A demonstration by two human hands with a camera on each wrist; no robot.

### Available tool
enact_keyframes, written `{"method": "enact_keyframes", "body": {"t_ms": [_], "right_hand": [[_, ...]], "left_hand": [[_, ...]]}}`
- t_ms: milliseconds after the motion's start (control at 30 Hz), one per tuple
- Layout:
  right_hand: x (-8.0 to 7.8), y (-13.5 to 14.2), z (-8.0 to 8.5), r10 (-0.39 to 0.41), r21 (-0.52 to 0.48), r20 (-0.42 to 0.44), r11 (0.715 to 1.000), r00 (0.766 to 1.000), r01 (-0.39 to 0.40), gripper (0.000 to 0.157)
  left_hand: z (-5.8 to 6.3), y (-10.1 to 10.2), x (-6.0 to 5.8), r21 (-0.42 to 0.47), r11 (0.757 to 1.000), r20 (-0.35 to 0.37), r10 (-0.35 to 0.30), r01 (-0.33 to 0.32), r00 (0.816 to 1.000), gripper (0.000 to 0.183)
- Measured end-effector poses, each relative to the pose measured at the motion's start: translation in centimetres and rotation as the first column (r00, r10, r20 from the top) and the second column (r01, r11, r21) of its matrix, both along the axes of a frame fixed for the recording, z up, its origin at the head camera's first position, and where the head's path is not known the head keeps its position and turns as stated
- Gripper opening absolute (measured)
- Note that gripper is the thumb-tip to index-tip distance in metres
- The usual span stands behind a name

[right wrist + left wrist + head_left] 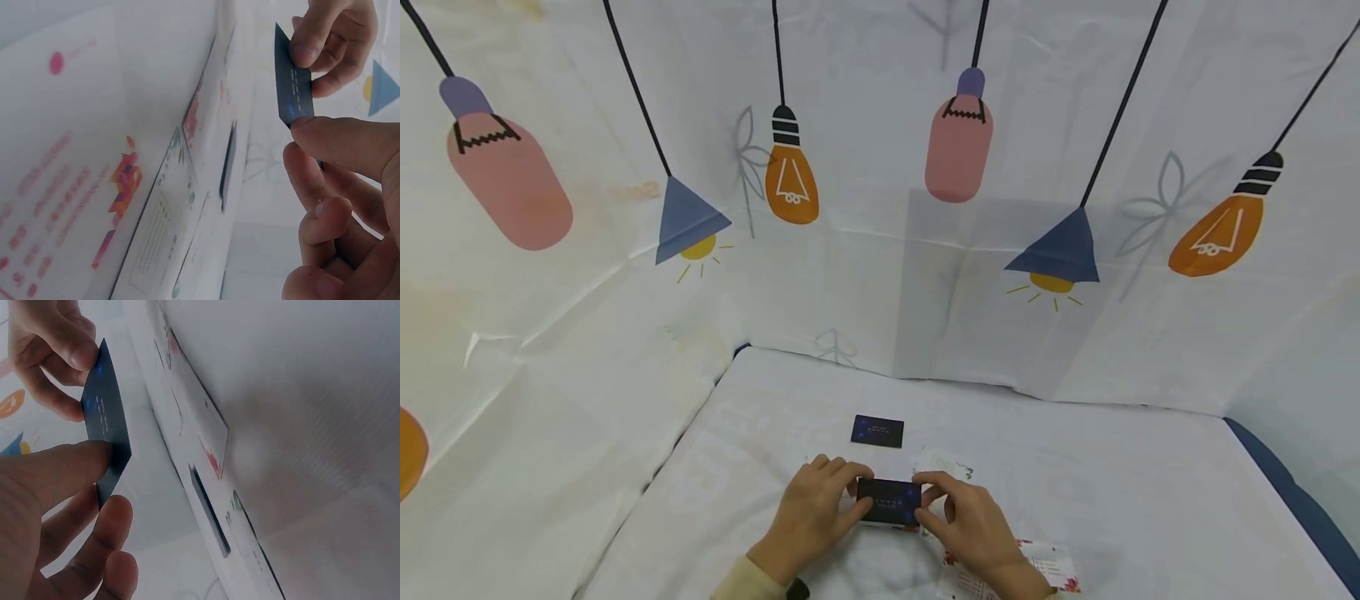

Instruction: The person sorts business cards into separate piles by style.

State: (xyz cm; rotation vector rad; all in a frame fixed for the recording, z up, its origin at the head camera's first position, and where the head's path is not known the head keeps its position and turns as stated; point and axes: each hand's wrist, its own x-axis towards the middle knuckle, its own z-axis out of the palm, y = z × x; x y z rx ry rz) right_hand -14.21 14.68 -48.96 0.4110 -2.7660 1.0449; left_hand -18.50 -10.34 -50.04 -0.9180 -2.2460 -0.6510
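Note:
Between my two hands is a thin dark card (889, 502) with small pale print and blue spots. My left hand (822, 510) pinches its left end between thumb and fingers. At the opposite end, my right hand (964, 518) pinches it the same way. Both wrist views show the card (107, 419) raised off the white cloth, with the thumbs on its printed face. Beyond the hands, a second dark card (877, 431) of similar look lies on the cloth.
White cards with red floral print (1051, 565) lie under and beside the right forearm. Another pale card with green leaf marks (943, 463) lies just past the hands. A white sheet printed with hanging lamps (955, 292) rises behind the cloth-covered surface (1135, 500).

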Motion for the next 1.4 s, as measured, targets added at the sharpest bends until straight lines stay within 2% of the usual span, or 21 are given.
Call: {"method": "enact_keyframes", "body": {"t_ms": [200,333,467,700,800,1133,1400], "right_hand": [[-0.9,-0.4,0.2,-0.037,-0.025,-0.043,0.999,0.998,0.036,0.042],[-1.4,-0.6,0.4,-0.060,-0.050,-0.074,0.997,0.995,0.057,0.041],[-1.8,-0.8,0.6,-0.082,-0.059,-0.085,0.995,0.993,0.077,0.040],[-2.7,-0.9,0.8,-0.110,-0.048,-0.085,0.993,0.990,0.107,0.039],[-3.3,-1.0,0.8,-0.119,-0.046,-0.091,0.992,0.989,0.115,0.039],[-5.4,-1.6,0.9,-0.170,-0.050,-0.118,0.985,0.978,0.165,0.038],[-7.6,-1.9,0.9,-0.185,-0.061,-0.143,0.982,0.972,0.177,0.036]], "left_hand": [[0.3,0.1,-1.0,0.000,0.999,-0.017,0.035,-0.035,0.999,0.039],[1.0,0.4,-1.6,-0.036,0.996,0.062,0.086,-0.084,0.994,0.037],[1.5,0.7,-2.1,-0.080,0.989,0.153,0.132,-0.120,0.979,0.035],[1.8,0.8,-2.8,-0.095,0.988,0.221,0.140,-0.121,0.965,0.032],[1.8,0.8,-3.4,-0.098,0.988,0.211,0.136,-0.117,0.968,0.031],[2.3,0.9,-5.8,-0.086,0.991,0.111,0.110,-0.101,0.988,0.029],[2.1,1.4,-8.1,-0.100,0.986,0.090,0.143,-0.134,0.986,0.028]]}}
